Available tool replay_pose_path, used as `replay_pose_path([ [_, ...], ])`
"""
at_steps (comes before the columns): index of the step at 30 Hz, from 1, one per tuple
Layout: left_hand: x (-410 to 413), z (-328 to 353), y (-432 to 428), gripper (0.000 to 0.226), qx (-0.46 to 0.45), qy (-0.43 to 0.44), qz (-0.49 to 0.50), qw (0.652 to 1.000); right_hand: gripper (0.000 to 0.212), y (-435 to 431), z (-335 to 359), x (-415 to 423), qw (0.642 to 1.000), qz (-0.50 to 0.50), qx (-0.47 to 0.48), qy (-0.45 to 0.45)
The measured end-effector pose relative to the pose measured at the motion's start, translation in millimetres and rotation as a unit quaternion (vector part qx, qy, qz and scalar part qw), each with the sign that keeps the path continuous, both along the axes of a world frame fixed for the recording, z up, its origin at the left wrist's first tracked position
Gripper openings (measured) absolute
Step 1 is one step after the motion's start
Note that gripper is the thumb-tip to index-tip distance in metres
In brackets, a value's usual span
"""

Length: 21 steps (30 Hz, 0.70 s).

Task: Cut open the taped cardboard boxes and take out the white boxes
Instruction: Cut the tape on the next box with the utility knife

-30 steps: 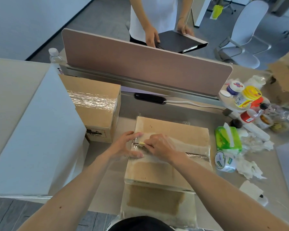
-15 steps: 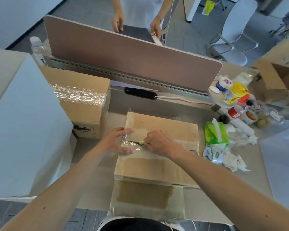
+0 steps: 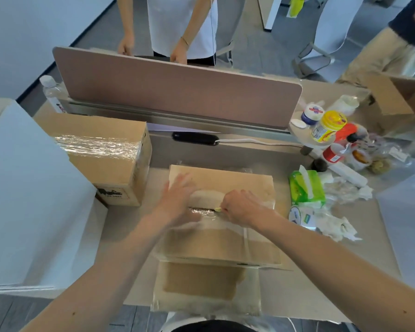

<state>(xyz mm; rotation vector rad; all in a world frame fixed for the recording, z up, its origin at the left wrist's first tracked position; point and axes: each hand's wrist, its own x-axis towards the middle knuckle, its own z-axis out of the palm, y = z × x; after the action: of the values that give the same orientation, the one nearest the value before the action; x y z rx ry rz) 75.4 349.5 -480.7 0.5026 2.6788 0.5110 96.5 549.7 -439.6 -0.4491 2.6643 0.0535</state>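
Pressing taped cardboard box (image 3: 237, 183) flat, left hand (image 3: 177, 197) fingers straight, apart; right hand (image 3: 244, 207) fingers clamped on yellow-tipped cutter (image 3: 218, 208) at tape seam (image 3: 201, 210).

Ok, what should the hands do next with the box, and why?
I'd guess slide the left hand away from the seam first. It lies flat on the taped cardboard box, right beside the tip of the cutter that the right hand pinches, and the wrinkled tape between them looks uncut.
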Motion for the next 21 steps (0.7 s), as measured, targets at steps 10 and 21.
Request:
replay_pose_path([
  [10, 7, -3, 45, 0.132, -0.087, -0.044, -0.001, 0.995, 0.026, 50, 0, 8, 0.999, -0.005, 0.042, 0.025],
  [21, 3, 12, 71, 0.135, -0.171, -0.062, 0.030, 0.983, 0.022, 125, 7, 26, 0.998, -0.037, 0.040, 0.043],
])
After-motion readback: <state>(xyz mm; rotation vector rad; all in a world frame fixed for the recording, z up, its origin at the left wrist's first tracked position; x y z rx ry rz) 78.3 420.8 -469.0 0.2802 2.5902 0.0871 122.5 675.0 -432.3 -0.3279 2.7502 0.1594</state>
